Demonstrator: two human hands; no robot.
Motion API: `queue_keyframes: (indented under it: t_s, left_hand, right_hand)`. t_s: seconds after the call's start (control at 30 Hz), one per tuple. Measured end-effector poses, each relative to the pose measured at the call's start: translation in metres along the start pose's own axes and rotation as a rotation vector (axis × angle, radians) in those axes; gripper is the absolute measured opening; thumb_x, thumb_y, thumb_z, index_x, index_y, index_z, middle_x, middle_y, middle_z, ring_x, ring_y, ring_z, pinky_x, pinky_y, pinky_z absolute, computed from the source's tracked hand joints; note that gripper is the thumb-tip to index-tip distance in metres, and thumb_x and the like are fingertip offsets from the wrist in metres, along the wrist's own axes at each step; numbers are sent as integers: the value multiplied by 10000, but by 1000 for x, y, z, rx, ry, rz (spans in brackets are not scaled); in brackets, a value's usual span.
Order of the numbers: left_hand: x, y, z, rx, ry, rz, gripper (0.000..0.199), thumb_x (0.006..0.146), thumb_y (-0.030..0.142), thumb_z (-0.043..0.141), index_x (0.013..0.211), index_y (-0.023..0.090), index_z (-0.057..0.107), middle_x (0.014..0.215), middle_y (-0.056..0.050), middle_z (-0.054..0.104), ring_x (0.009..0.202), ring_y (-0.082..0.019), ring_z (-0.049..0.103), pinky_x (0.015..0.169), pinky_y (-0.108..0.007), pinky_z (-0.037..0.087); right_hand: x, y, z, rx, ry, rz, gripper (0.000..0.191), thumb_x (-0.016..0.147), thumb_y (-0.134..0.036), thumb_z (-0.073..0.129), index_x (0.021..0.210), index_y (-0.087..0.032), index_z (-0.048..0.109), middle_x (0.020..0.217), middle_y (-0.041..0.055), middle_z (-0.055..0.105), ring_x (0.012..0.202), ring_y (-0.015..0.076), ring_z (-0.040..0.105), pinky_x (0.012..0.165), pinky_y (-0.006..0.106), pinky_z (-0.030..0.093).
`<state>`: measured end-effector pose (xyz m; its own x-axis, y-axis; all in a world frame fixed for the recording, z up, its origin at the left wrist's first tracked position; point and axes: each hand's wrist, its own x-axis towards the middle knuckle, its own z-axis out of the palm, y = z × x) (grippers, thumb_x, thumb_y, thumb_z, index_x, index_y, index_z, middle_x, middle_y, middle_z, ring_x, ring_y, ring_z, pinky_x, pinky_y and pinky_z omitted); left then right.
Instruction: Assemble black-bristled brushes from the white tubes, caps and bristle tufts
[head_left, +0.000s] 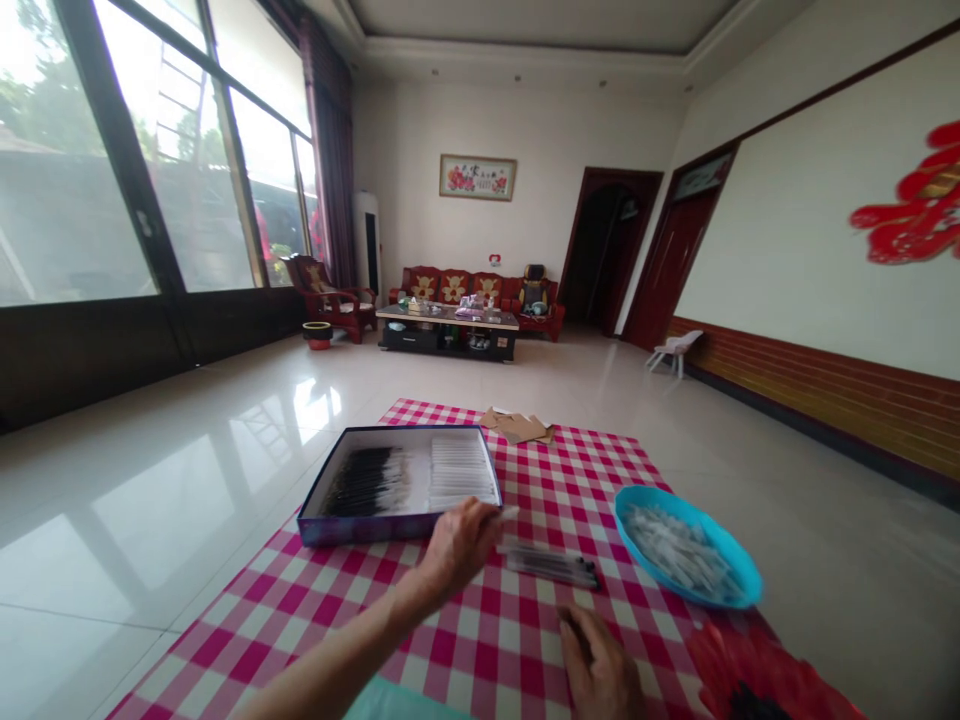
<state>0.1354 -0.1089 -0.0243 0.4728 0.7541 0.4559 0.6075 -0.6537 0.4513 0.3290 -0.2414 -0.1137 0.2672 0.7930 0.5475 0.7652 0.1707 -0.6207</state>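
My left hand (459,548) hangs just past the near right corner of an open shallow box (322,525), its fingertips pinching a small white piece (510,513). The box holds tight rows of slender items, dark at the left and white at the right. A bundle of thin dark sticks (551,565) lies on the pink-checked cloth (465,640) beside that hand. My right hand (600,665) sits low at the picture's bottom edge, fingers curled, and what it holds is unclear. Right of it stands a blue plastic bowl (686,548) full of small white pieces.
Flattened cardboard scraps (517,427) lie at the cloth's far end. A red flower-patterned cloth (754,675) sits at lower right. Glossy floor tiles surround the cloth. A cluttered coffee table (448,330) and red sofa (480,288) stand far off.
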Motion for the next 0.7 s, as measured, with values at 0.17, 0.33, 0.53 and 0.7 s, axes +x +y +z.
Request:
queue_keyframes:
  t_s: [0.17, 0.33, 0.53, 0.7]
  left_hand:
    - [82, -48, -25, 259, -99, -184, 217, 893, 244, 471, 1022, 199, 640, 1036, -72, 614, 957, -195, 591, 785, -277, 444]
    - [119, -73, -11, 320, -209, -244, 216, 884, 306, 540, 1030, 165, 613, 1051, -72, 611, 943, -197, 592, 812, -359, 480]
    - [124, -69, -3, 321, -201, -193, 206, 865, 283, 549, 1006, 162, 638, 1033, -82, 614, 969, -227, 575, 827, -375, 468]
    - [94, -25, 2, 250, -125, 19, 253, 899, 224, 439, 1048, 183, 639, 1021, -79, 600, 1005, -214, 527, 877, -333, 411]
  right_hand:
    - [-2, 7, 10, 79, 64, 4, 261, 850, -388, 472, 925, -233, 668, 864, 68, 727, 777, 227, 701, 657, 294, 577]
    - [-3, 3, 15, 143, 141, 48, 285, 851, -439, 464, 876, -249, 675, 811, 56, 718, 741, 228, 691, 631, 306, 561]
    - [-2, -4, 11, 124, 122, 60, 245, 855, -374, 467, 897, -238, 665, 837, 54, 713, 768, 220, 684, 674, 305, 553]
    - [2, -9, 2, 93, 72, 63, 235, 845, -336, 474, 904, -209, 663, 844, 73, 720, 769, 221, 690, 671, 297, 565]
